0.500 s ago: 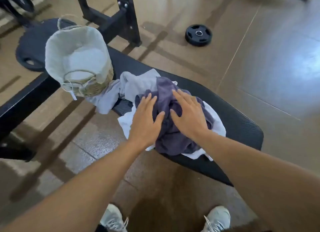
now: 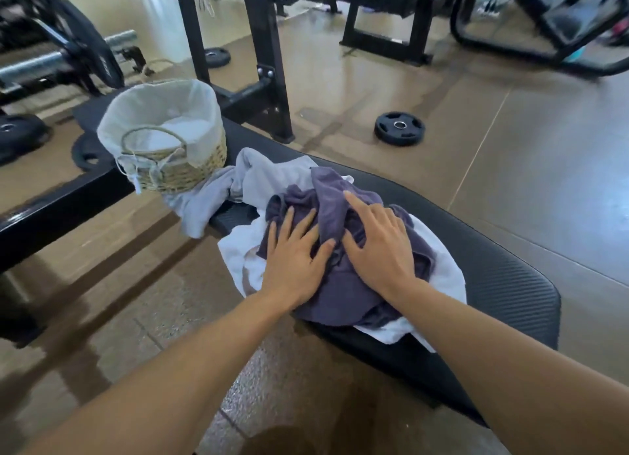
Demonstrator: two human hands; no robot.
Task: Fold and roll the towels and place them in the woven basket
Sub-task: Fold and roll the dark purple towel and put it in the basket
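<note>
As seen from the head camera, both hands rest flat on a crumpled purple towel (image 2: 335,294) that lies on top of the towel pile on the black padded table (image 2: 503,284).

Head view, hands:
- Left hand (image 2: 294,255): palm down on the left part of the purple towel, fingers straight and slightly spread, holding nothing.
- Right hand (image 2: 379,247): palm down on the right part of the same towel, fingers extended and spread, index finger reaching farthest toward the far end of the pile. It holds nothing.
- The two thumbs point toward each other and lie close together over a raised fold of the fabric.

Head view, task items:
- A white towel (image 2: 442,270) lies under the purple towel and shows along its left, right and near edges.
- A light grey towel (image 2: 218,196) lies bunched at the far left of the pile; one end hangs over the table edge, and it touches the base of the woven basket (image 2: 180,172).
- The woven basket stands upright on the table, just beyond the pile. It has a pale fabric liner folded over its rim and a rope handle on the near side. Something white shows inside; what it is cannot be determined.

Head view, surroundings:
- A black weight plate (image 2: 400,128) lies flat on the brown floor (image 2: 527,168), well apart from the table.
- Black steel rack uprights (image 2: 269,56) stand behind the basket.
</note>
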